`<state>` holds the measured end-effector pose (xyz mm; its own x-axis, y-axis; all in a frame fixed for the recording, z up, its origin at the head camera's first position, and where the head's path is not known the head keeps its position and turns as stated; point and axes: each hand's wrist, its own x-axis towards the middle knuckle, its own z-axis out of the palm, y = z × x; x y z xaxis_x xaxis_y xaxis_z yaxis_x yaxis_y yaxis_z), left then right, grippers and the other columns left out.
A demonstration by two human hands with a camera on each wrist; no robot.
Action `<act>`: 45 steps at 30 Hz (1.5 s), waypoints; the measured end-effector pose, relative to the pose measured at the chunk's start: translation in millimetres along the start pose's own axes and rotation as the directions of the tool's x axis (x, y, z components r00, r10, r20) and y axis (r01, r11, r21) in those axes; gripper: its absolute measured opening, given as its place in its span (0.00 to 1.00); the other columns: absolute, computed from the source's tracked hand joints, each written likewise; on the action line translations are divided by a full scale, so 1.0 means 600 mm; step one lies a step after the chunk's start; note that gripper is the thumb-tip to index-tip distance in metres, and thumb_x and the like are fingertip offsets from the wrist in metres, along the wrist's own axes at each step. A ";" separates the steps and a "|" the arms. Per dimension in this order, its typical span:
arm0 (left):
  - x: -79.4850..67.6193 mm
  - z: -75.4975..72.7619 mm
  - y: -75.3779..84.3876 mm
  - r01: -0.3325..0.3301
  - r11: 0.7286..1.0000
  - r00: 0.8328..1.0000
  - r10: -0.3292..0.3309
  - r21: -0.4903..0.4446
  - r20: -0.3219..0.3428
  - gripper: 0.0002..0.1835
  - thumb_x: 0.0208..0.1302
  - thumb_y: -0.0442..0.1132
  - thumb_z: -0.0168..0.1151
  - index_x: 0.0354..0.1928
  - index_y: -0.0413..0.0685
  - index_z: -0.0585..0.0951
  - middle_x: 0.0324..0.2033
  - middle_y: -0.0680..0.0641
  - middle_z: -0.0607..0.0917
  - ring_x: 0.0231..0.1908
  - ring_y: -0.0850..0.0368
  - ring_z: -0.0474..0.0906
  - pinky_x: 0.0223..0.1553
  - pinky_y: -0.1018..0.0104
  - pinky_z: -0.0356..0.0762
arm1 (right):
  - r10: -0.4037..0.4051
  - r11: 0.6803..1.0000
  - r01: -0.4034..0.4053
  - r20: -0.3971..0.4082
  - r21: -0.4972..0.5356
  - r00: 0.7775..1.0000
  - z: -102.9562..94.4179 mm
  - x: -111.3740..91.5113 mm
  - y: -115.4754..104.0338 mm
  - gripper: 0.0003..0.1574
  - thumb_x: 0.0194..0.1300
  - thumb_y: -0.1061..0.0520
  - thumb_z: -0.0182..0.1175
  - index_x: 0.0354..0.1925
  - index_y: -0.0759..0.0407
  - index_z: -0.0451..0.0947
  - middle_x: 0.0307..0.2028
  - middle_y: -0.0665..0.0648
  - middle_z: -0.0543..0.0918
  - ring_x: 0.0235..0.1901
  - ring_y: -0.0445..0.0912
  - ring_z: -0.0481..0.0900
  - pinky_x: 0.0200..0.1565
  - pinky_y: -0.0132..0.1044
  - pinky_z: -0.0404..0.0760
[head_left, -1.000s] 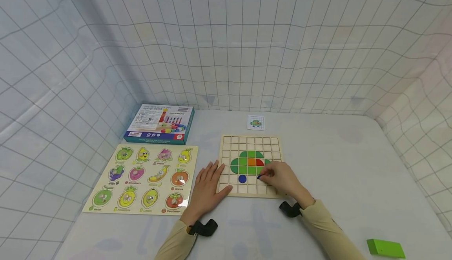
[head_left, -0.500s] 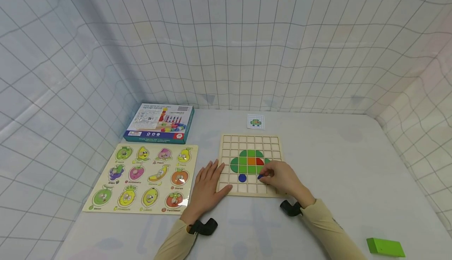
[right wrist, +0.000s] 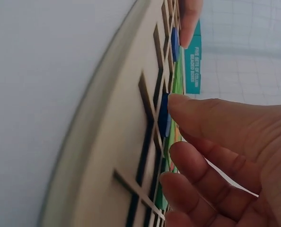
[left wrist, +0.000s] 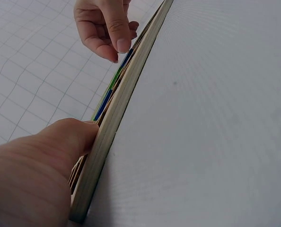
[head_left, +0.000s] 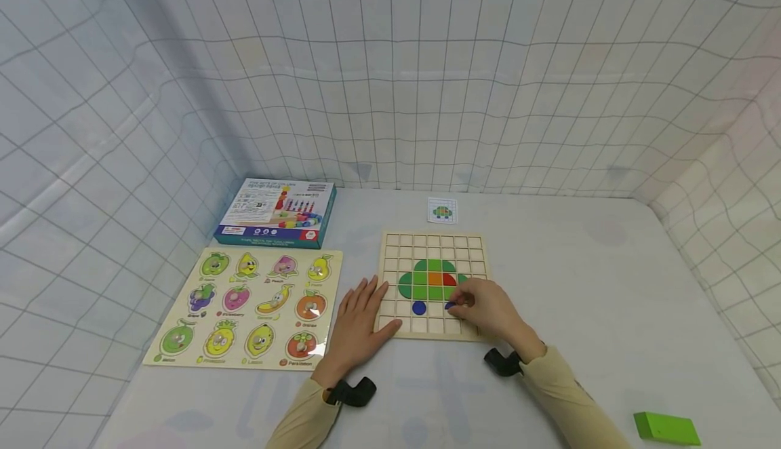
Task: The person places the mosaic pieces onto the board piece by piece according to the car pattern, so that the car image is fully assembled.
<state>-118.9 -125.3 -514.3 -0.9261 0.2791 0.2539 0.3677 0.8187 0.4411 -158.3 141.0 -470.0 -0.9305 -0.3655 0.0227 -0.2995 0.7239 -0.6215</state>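
A square wooden grid board [head_left: 403, 327] lies on the table, with green, orange and red pieces forming a domed shape on it. Below that shape a round blue piece [head_left: 419, 308] sits in one cell. My right hand [head_left: 488, 305] has its thumb and forefinger at a second blue piece [right wrist: 164, 116], pinching it low at its cell; the fingers partly cover it in the head view. In the right wrist view the thumb tip touches its edge. My left hand [head_left: 356, 330] rests on the board's left edge, fingers straight and spread, thumb along the lower left corner.
A small picture card [head_left: 442, 211] lies behind the board. To the left are a fruit puzzle board [head_left: 332, 266] and, behind it, a flat teal-edged box [head_left: 277, 211]. A bright green block [head_left: 666, 428] lies at the front right. Grid-patterned cloth walls surround the table.
The second blue piece looks slightly flatter and shows a little more beside my right fingertips than a second ago. Both hands have stayed nearly in place.
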 end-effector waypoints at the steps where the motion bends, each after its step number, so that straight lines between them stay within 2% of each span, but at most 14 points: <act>1: 0.000 0.001 0.000 0.000 1.000 1.000 0.000 0.000 0.000 0.38 0.62 0.58 0.58 0.69 0.45 0.65 0.69 0.41 0.61 0.69 0.43 0.50 0.66 0.46 0.44 | 0.000 1.000 0.000 -0.006 -0.004 1.000 -0.003 -0.003 0.000 0.06 0.52 0.56 0.72 0.28 0.52 0.83 0.24 0.44 0.75 0.24 0.42 0.69 0.28 0.36 0.69; 5: 0.000 0.004 -0.001 -0.002 1.000 1.000 0.002 0.003 0.003 0.38 0.62 0.58 0.57 0.69 0.45 0.64 0.69 0.41 0.61 0.69 0.43 0.49 0.66 0.46 0.44 | 0.007 1.000 -0.008 -0.029 -0.020 1.000 -0.020 -0.021 0.007 0.05 0.53 0.55 0.71 0.29 0.52 0.83 0.23 0.43 0.74 0.24 0.41 0.68 0.26 0.35 0.69; 13: 0.000 0.003 -0.002 -0.001 1.000 1.000 0.001 0.007 -0.003 0.39 0.61 0.58 0.57 0.69 0.45 0.64 0.69 0.41 0.61 0.69 0.44 0.49 0.67 0.47 0.44 | 0.055 0.997 -0.058 -0.055 -0.050 0.997 -0.074 -0.075 0.052 0.06 0.56 0.55 0.69 0.34 0.52 0.83 0.25 0.42 0.76 0.23 0.40 0.70 0.23 0.34 0.69; 21: -0.001 0.002 -0.002 0.003 1.000 1.000 -0.003 0.005 -0.004 0.39 0.61 0.59 0.57 0.69 0.46 0.64 0.69 0.41 0.61 0.69 0.44 0.49 0.66 0.46 0.43 | 0.139 0.986 -0.142 -0.035 -0.085 0.990 -0.115 -0.124 0.083 0.08 0.56 0.54 0.69 0.36 0.53 0.83 0.27 0.43 0.77 0.24 0.39 0.71 0.24 0.35 0.69; 27: 0.000 0.003 -0.003 0.001 1.000 1.000 -0.001 0.007 -0.003 0.39 0.62 0.59 0.56 0.69 0.46 0.64 0.69 0.41 0.61 0.69 0.44 0.49 0.66 0.46 0.43 | 0.190 0.979 -0.187 0.024 -0.080 0.982 -0.123 -0.147 0.104 0.06 0.55 0.54 0.70 0.31 0.50 0.81 0.23 0.43 0.75 0.23 0.40 0.70 0.24 0.33 0.69; 36: 0.000 0.002 -0.002 0.002 1.000 1.000 -0.002 0.001 -0.005 0.39 0.62 0.59 0.57 0.69 0.45 0.65 0.69 0.41 0.61 0.69 0.44 0.49 0.66 0.46 0.43 | 0.182 0.983 -0.178 0.088 -0.045 0.979 -0.126 -0.161 0.122 0.13 0.50 0.49 0.73 0.31 0.50 0.79 0.21 0.43 0.73 0.23 0.39 0.69 0.25 0.33 0.68; 40: 0.000 0.001 -0.002 -0.001 1.000 1.000 0.001 -0.001 -0.005 0.39 0.62 0.59 0.57 0.70 0.45 0.64 0.69 0.41 0.61 0.69 0.44 0.49 0.67 0.47 0.43 | 0.178 0.984 -0.179 0.125 -0.002 0.976 -0.122 -0.163 0.126 0.14 0.49 0.51 0.73 0.32 0.52 0.79 0.21 0.44 0.73 0.23 0.39 0.69 0.25 0.32 0.67; 45: 0.000 0.004 -0.005 -0.005 1.000 1.000 0.005 0.004 -0.011 0.39 0.62 0.59 0.57 0.69 0.45 0.64 0.69 0.41 0.61 0.69 0.44 0.49 0.66 0.46 0.44 | 0.174 0.982 -0.182 0.126 0.047 0.977 -0.112 -0.161 0.127 0.12 0.50 0.54 0.73 0.31 0.54 0.79 0.20 0.45 0.73 0.22 0.39 0.69 0.24 0.31 0.67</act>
<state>-120.1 -126.4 -517.8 -0.9233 0.2773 0.2656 0.3716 0.8195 0.4362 -105.6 270.7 -467.2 -0.9345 -0.3042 -0.1847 -0.1153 0.7496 -0.6517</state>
